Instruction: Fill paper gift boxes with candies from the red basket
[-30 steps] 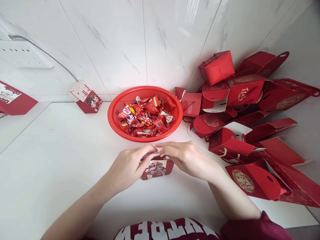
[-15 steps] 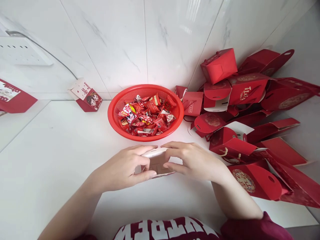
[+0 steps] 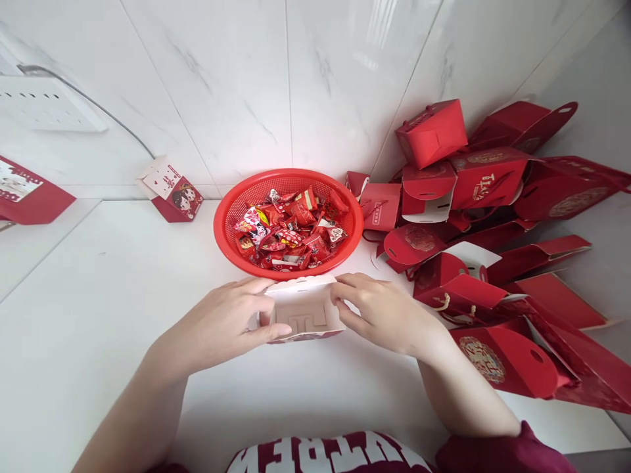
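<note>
An open cardboard box (image 3: pixel 300 314), pale inside with red on its outer front edge, stands upright below the basket, and no sweets show in it. My left hand (image 3: pixel 236 315) grips the box's left side, thumb along the near edge and fingers at the far left corner. On the right side, my right hand (image 3: pixel 367 305) holds the wall between bent fingers and thumb. Just beyond the box, a red plastic basket (image 3: pixel 224 230) holds many wrapped sweets (image 3: pixel 296 226) in red packaging.
Red gift boxes (image 3: pixel 488 177) are piled at the right against the wall. A small red and white box (image 3: pixel 177 194) stands at the back left, with another red box (image 3: pixel 37 197) at the far left. A power strip (image 3: pixel 54 105) with a cable is above.
Both hands have spread apart, the left one moving left. The box's opening has widened and its pale inside and far flap show more fully.
</note>
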`<state>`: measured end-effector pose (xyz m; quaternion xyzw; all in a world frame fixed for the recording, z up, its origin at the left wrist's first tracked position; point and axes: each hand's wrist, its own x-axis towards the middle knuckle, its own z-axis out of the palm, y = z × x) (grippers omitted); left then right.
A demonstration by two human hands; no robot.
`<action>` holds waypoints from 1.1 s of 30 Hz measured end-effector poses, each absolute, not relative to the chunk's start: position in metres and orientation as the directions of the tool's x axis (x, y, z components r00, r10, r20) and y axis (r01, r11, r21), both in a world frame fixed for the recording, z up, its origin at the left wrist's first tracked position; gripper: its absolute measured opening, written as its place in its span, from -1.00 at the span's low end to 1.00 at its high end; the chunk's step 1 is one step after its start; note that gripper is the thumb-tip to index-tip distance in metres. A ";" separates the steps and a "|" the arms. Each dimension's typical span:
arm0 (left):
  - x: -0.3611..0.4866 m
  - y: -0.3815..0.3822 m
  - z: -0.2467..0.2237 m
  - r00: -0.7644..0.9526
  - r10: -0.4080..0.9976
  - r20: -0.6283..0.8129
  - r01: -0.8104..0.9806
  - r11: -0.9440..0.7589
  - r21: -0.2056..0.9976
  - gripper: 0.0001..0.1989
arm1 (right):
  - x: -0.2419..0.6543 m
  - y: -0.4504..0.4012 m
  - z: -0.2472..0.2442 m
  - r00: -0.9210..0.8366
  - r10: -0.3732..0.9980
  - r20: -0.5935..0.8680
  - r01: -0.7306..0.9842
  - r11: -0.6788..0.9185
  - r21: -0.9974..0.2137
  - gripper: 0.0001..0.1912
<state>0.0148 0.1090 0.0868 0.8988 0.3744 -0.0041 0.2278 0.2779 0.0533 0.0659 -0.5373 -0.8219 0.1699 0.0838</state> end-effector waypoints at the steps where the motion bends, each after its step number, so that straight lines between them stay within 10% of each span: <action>1: 0.014 0.110 0.086 0.717 0.679 -0.156 0.676 -0.625 0.391 -0.54 | 0.277 0.055 0.064 -0.398 0.917 -0.029 0.854 0.359 -0.376 -0.81; 9: 0.016 0.113 0.085 0.803 0.583 0.121 0.526 -0.790 0.316 -0.66 | 0.273 0.063 0.057 -0.390 0.920 0.039 0.810 0.363 -0.460 -0.80; 22: 0.023 0.112 0.086 0.859 0.512 0.027 0.446 -0.772 0.452 -0.62 | 0.285 0.062 0.069 -0.375 0.912 0.163 0.671 0.389 -0.631 -0.81; 33: 0.021 0.104 0.091 0.866 0.497 -0.057 0.463 -0.751 0.471 -0.65 | 0.256 0.178 0.050 0.096 0.995 0.015 0.990 -0.094 -0.101 -0.55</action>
